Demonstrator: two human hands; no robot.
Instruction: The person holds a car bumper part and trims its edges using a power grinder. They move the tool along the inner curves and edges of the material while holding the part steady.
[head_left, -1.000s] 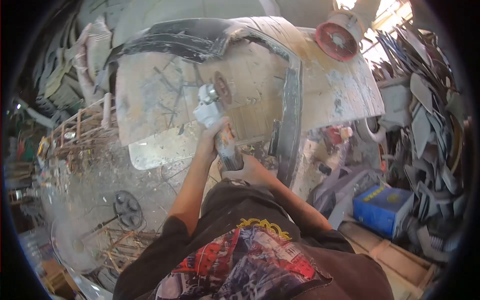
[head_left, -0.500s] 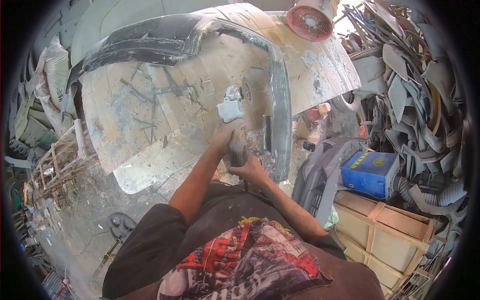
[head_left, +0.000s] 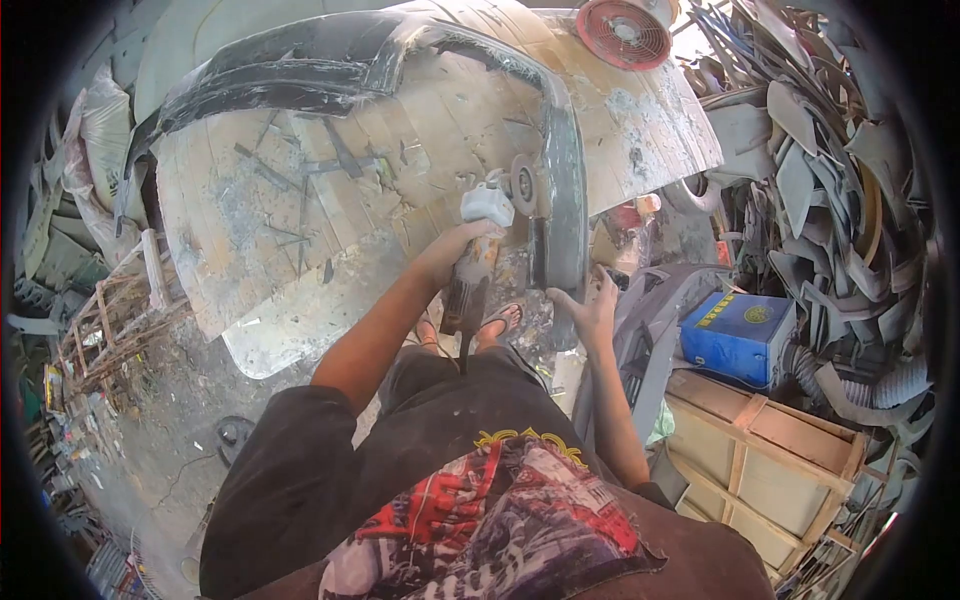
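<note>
My left hand [head_left: 458, 252] is wrapped round an angle grinder [head_left: 470, 285], just behind its pale gear head. The grinder's round disc [head_left: 523, 185] stands on edge, right at the inner side of the bumper [head_left: 566, 190]. This bumper is dark, dusty and scuffed, and it bends from the far left round to a leg pointing toward me. My right hand [head_left: 592, 318] is off the grinder, thumb and fingers spread, with the thumb right at the near end of that leg. From the grinder's rear a cord hangs down.
Under the bumper lies a dusty cardboard-covered board [head_left: 400, 225] with scraps on it. A red round fan [head_left: 625, 33] stands at the back. On the right are a grey bumper [head_left: 640, 345], a blue box [head_left: 740, 338], a wooden crate [head_left: 760, 450] and heaped panels [head_left: 800, 190].
My right hand has let go of the grinder's rear and moved right to the bumper's near end. The grinder in my left hand has shifted right, its disc closer to the bumper.
</note>
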